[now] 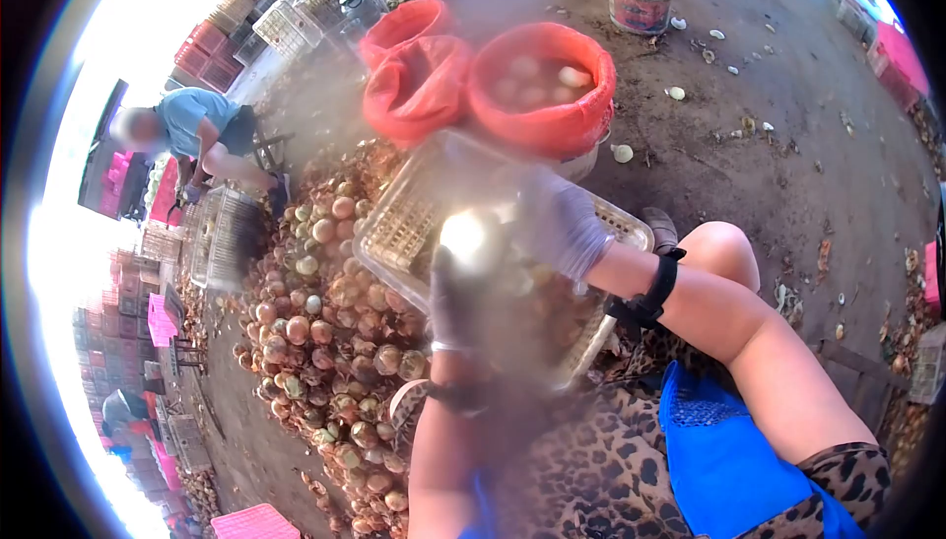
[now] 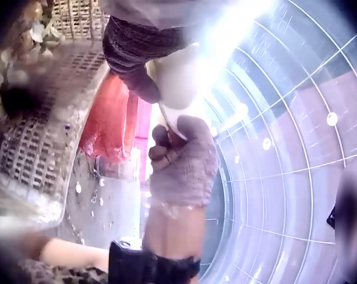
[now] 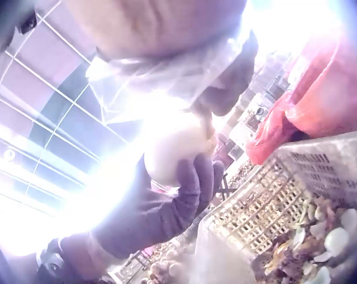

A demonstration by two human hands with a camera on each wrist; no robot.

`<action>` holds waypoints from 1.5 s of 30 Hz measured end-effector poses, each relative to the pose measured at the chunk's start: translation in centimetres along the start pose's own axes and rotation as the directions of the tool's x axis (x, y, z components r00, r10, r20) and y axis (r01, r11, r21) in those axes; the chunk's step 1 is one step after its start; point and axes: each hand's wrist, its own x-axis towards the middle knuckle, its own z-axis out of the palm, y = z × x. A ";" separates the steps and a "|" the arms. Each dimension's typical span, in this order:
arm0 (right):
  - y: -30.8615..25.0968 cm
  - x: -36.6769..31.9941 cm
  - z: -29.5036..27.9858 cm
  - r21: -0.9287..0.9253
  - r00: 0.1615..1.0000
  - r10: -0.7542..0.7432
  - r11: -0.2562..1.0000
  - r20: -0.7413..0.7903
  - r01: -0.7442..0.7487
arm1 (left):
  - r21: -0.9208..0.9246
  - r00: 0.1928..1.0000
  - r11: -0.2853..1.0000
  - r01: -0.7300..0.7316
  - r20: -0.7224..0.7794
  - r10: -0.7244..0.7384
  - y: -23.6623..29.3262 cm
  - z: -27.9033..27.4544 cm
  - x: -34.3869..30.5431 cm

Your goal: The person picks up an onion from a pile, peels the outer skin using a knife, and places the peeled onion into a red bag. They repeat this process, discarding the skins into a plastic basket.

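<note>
A peeled white onion (image 3: 174, 155) sits in my left hand (image 3: 172, 204), its dark-gloved fingers wrapped round the lower side. Glare washes out the onion (image 1: 463, 235) in the head view, over the plastic crate. My right hand (image 2: 184, 168), in a thin clear glove over a greyish one, comes up to the onion with its fingers curled. Between its thumb and the onion (image 2: 174, 83) shows a pale flap of onion skin (image 2: 174, 121), pinched at the edge. Seen from above, the right hand (image 1: 562, 224) is blurred and its fingertips are hidden.
The crate (image 3: 255, 219) in front holds peelings and pale scraps. Unpeeled onions (image 1: 335, 327) lie heaped on the left. Beyond the crate stand a red-lined bucket (image 1: 542, 130) of peeled onions and red bags (image 1: 419, 86). Another person (image 1: 202, 125) bends over at far left.
</note>
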 end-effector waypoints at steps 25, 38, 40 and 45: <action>-0.3 -1.5 -1.0 0.657 0.661 0.099 0.071 0.744 -0.750 | 0.744 0.809 0.467 -0.477 0.164 0.564 2.4 -1.0 1.1; -3.1 -1.8 -3.1 0.170 0.908 0.075 0.973 0.412 -0.157 | 0.293 0.992 0.951 -0.095 0.104 0.067 2.9 0.9 -0.9; -2.7 -1.7 -3.1 0.185 0.889 0.123 0.957 0.440 -0.223 | 0.556 0.990 0.819 -0.140 0.051 0.135 2.8 1.3 -1.1; 1.2 -0.8 -2.8 -0.119 0.880 -0.083 0.981 0.467 0.155 | 0.846 0.962 0.514 -0.146 0.001 0.272 2.7 0.7 -1.8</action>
